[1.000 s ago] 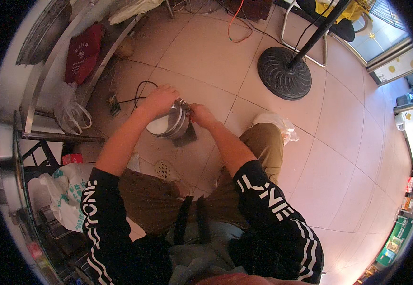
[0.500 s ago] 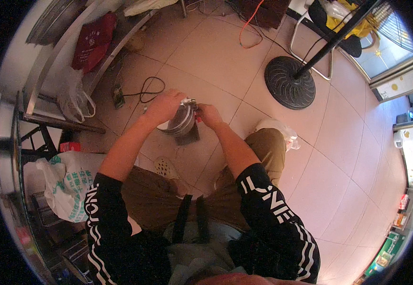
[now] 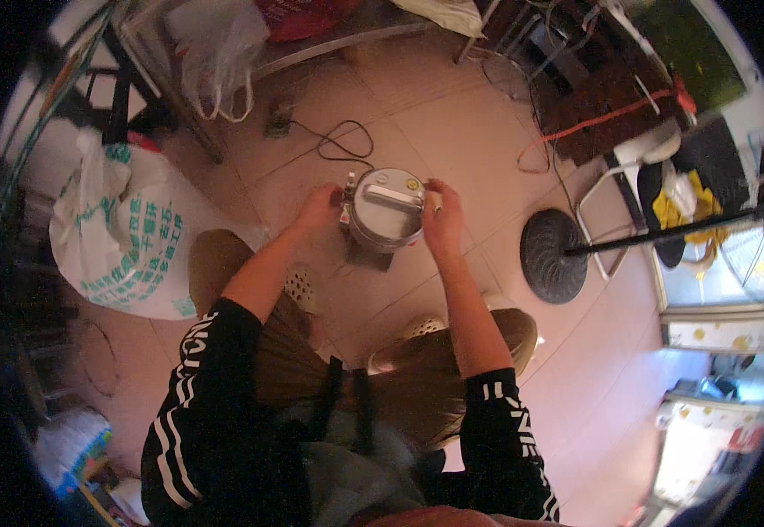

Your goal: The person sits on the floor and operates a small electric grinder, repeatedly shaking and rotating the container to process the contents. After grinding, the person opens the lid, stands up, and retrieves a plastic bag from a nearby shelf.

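A round silver electric grinder (image 3: 387, 220) stands on the tiled floor in front of me, its lid on, with a bar handle across the top. Its dark base shows underneath, and a black cord (image 3: 347, 132) runs from its far side. At the left rim, by a metal latch (image 3: 348, 195), my left hand (image 3: 319, 207) is closed on the grinder's side. Opposite it, my right hand (image 3: 442, 218) grips the right edge of the rim with curled fingers. Part of each hand's fingertips is hidden.
A large white plastic bag (image 3: 127, 237) with green print stands at the left. A round black fan base (image 3: 554, 256) and its pole are on the right, beside a chair (image 3: 663, 211). A clear plastic bag (image 3: 224, 70) hangs from a shelf at the far left.
The view has swung. The grinder has turned, so its latch now faces left and its lid handle shows. My hands have moved apart to its two sides.
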Tool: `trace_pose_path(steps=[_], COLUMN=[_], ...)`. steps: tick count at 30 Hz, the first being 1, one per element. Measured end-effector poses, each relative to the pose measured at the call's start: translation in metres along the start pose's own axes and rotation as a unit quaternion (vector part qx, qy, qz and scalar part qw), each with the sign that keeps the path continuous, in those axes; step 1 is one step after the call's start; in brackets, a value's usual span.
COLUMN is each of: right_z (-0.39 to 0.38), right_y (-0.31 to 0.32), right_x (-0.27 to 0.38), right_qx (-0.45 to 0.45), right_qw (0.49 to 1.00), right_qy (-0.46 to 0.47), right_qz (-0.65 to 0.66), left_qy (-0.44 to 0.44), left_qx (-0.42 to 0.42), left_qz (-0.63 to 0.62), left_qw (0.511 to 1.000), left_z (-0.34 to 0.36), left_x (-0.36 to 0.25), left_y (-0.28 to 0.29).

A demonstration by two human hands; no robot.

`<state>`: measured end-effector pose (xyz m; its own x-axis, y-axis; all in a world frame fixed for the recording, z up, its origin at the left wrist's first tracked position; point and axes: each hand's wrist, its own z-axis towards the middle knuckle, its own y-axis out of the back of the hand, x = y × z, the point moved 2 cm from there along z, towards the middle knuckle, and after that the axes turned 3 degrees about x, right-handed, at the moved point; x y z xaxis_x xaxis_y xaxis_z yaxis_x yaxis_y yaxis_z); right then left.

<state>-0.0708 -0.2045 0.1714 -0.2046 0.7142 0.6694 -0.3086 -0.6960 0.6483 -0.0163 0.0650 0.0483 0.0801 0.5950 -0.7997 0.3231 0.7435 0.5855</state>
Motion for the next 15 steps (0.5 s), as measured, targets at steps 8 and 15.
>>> trace_pose_path(steps=[8,15], right_z=[0.035,0.048], right_y=[-0.108,-0.122], right_x=[0.087,0.078], right_qx=[0.187,0.243], right_qw=[0.963,0.953], right_qy=[0.087,0.067], right_qz=[-0.175,-0.167], left_qy=[-0.044,-0.071], left_qx=[-0.018,-0.01], left_qz=[-0.224,-0.103], left_qw=[0.973,0.992], left_z=[0.0,0.01], left_x=[-0.003,-0.002], left_y=[0.004,0.006])
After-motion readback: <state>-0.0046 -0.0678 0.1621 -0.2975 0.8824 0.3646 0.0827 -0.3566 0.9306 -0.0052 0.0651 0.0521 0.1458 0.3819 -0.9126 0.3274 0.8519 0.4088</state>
